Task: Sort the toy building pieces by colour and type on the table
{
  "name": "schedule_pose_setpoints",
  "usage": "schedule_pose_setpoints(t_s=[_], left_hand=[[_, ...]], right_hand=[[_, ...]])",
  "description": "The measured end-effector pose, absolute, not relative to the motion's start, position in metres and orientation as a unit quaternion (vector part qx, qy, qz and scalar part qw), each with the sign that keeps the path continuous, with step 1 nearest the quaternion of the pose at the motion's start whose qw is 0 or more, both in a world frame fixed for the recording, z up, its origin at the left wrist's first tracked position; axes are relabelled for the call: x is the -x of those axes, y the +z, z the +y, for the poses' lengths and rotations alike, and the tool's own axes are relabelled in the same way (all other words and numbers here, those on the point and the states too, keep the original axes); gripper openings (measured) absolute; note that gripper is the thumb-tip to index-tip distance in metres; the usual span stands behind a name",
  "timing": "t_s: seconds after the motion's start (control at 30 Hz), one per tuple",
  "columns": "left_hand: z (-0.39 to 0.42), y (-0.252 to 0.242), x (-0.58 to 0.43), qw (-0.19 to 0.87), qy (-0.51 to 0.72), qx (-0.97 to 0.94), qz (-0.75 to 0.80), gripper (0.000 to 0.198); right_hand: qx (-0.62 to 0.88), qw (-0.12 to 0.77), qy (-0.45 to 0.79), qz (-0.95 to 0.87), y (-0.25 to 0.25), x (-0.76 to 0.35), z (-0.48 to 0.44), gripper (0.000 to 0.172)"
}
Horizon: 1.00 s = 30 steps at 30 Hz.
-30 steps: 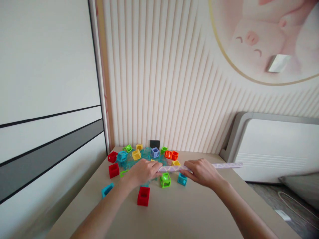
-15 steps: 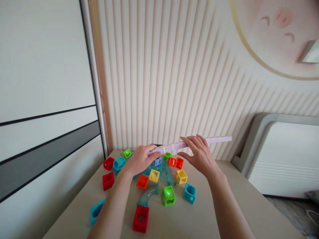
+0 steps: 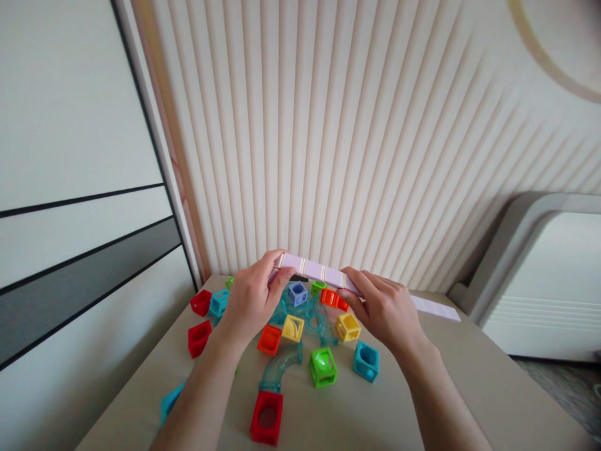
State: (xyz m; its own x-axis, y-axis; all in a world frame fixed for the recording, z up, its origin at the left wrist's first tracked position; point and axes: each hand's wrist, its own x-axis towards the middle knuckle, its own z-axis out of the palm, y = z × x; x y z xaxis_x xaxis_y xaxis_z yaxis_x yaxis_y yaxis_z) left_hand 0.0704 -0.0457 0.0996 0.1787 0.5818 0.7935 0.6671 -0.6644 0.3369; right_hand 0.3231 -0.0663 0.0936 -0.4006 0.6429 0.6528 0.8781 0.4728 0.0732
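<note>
A long pale purple strip (image 3: 313, 270), split into segments by thin light bands, is held up above the table. My left hand (image 3: 256, 291) pinches its left end between thumb and fingers. Further along, my right hand (image 3: 382, 304) is closed around the strip, thumb below and fingers on top. The strip's far end sticks out past the right hand and slopes down to the right. Below the hands lie a lavender cube block (image 3: 298, 293), a yellow block (image 3: 293, 328) and an orange block (image 3: 269, 339).
On the table (image 3: 323, 416) lie a red block (image 3: 267, 418), a green block (image 3: 323, 367), a blue block (image 3: 366, 361), a clear blue curved track (image 3: 282, 368) and several more blocks. A ribbed wall (image 3: 300, 138) stands behind, a white cabinet panel (image 3: 70, 113) at left.
The strip has swung from rising rightward to sloping down rightward, its left end lifted. My right hand's fingers have closed on it. The camera view has shifted.
</note>
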Motion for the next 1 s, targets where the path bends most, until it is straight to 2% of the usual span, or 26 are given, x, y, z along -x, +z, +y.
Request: schedule_pose_setpoints(t_s=[0.13,0.27,0.43,0.57,0.8,1.0], left_hand=[[-0.043,0.097,-0.073,0.076,-0.509,0.751,-0.413,0.035],[-0.048,0.097,-0.079,0.091,-0.573,0.704,-0.409,0.032],[-0.061,0.098,-0.082,0.026,-0.619,0.693,-0.37,0.032],[-0.068,0.102,-0.08,-0.065,-0.609,0.706,-0.356,0.03],[-0.064,0.107,-0.072,-0.139,-0.532,0.736,-0.395,0.033],[-0.064,0.107,-0.062,-0.203,-0.501,0.759,-0.362,0.034]], right_hand=[[0.492,0.261,-0.143,-0.818,0.098,-0.318,-0.076,0.046],[0.492,0.258,-0.028,-0.831,0.101,-0.308,-0.086,0.045],[0.449,0.263,0.09,-0.849,0.107,-0.302,-0.099,0.046],[0.426,0.251,0.072,-0.866,0.107,-0.303,-0.107,0.046],[0.409,0.256,-0.093,-0.871,0.101,-0.304,-0.107,0.052],[0.369,0.226,0.032,-0.901,0.108,-0.309,-0.108,0.049]])
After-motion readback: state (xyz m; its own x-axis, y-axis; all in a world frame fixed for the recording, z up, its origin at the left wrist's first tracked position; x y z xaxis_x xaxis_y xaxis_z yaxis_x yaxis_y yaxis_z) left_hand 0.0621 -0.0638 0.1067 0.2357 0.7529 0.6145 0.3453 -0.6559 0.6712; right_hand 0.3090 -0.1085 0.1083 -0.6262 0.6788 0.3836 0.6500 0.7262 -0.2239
